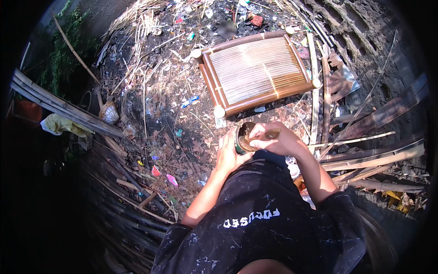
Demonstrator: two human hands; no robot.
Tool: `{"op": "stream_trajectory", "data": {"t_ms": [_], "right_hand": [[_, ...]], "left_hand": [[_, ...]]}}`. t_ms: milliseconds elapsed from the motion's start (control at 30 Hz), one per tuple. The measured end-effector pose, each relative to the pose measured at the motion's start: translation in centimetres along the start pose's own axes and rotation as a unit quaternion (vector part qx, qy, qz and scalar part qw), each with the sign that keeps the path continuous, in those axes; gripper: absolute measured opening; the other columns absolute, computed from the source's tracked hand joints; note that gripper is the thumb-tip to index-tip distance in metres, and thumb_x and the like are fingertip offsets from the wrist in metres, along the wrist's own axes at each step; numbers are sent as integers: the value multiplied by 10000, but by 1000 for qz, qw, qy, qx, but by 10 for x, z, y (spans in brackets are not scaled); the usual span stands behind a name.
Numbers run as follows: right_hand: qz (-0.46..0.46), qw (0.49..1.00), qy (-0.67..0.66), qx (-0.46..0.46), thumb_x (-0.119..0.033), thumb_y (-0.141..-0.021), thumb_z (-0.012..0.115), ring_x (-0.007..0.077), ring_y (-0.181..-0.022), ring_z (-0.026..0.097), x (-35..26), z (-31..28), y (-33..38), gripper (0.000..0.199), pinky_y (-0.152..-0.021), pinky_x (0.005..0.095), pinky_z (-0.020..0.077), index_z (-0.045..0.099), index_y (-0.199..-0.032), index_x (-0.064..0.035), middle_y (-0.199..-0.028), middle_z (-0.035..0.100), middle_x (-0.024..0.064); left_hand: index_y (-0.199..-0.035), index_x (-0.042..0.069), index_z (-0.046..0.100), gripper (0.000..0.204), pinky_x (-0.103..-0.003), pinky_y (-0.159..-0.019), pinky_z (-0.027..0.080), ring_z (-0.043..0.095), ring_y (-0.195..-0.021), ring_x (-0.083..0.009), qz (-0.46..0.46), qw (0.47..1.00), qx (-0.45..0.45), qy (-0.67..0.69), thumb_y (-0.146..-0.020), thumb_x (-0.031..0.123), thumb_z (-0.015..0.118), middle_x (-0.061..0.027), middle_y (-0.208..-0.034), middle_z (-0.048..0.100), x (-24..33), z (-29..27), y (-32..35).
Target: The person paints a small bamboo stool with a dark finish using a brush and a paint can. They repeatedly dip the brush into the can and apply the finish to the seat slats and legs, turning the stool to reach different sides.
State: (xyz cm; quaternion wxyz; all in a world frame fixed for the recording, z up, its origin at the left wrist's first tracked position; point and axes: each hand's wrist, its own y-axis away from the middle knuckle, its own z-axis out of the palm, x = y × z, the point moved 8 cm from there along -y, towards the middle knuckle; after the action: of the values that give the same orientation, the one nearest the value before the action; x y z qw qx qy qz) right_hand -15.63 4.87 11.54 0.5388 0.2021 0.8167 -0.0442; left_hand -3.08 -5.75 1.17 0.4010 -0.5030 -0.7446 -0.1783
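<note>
Because the small open container (238, 145) is held up off the ground (164, 132), seen from above just short of the near edge of the low bamboo frame (255, 104), its weight seems to rest mainly on the left hand (226, 150), which is wrapped around its side. The right hand (284, 139) is closed on a brown tool (273, 133), perhaps a brush, pinched between thumb and fingers at the container's mouth; the inside is too dark to tell how full it is. The container looks rigid, like a tin or a jar, and is probably light enough for one hand, though any wetness on its wall could make it slippery. It is best gripped around the middle of its side, with fingers clear of the rim and the mouth level, since a tilt could spill whatever is inside. The tool seems light and stiff along its handle, likely softer at the working end, so the hold belongs on the handle, near enough to that end for control. Neither looks especially fragile, but if the container is glass, a drop could break it.
</note>
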Motion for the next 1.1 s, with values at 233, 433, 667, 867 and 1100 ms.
{"op": "stream_trajectory", "data": {"t_ms": [233,433,667,867,1100], "right_hand": [[-23,994,102,25,-336,-935,763,288,-930,727,-6,20,-2,243,-1030,464,427,726,-1083,-147,-964,768,75],[-3,996,61,60,-288,-915,785,333,-924,713,16,27,-9,232,-896,422,530,719,-1073,-131,-975,767,112],[43,975,-125,177,-219,-943,784,191,-922,718,65,-4,-19,201,-815,352,557,740,-1060,-62,-956,758,80],[63,730,-608,306,-182,-984,755,81,-866,655,206,-53,-35,190,-843,295,548,640,-1126,-130,-1005,672,-28],[133,816,-436,355,-181,-962,777,179,-989,704,403,-74,-163,310,-874,338,575,640,-1225,-93,-1072,707,38]], "left_hand": [[-1514,-42,429,1086,-513,-1125,433,554,-1291,-445,0,1000,14,-19,-653,350,961,-248,-1397,593,-10,-7,10],[-1510,-20,438,1077,-512,-1115,435,547,-1300,-430,20,1000,-6,-12,-647,356,960,-251,-1383,594,-22,-5,5],[-1514,-23,429,1047,-464,-1123,465,585,-1297,-352,-31,998,6,59,-677,292,971,-222,-1395,593,-35,-4,-27],[-1526,3,386,995,-395,-1089,515,620,-1261,-243,-52,981,47,183,-722,133,958,-162,-1414,586,-54,6,-96],[-1553,-21,356,1050,-409,-1132,475,575,-1311,-257,-142,957,60,244,-699,50,963,-171,-1469,535,-96,31,-192]]}}
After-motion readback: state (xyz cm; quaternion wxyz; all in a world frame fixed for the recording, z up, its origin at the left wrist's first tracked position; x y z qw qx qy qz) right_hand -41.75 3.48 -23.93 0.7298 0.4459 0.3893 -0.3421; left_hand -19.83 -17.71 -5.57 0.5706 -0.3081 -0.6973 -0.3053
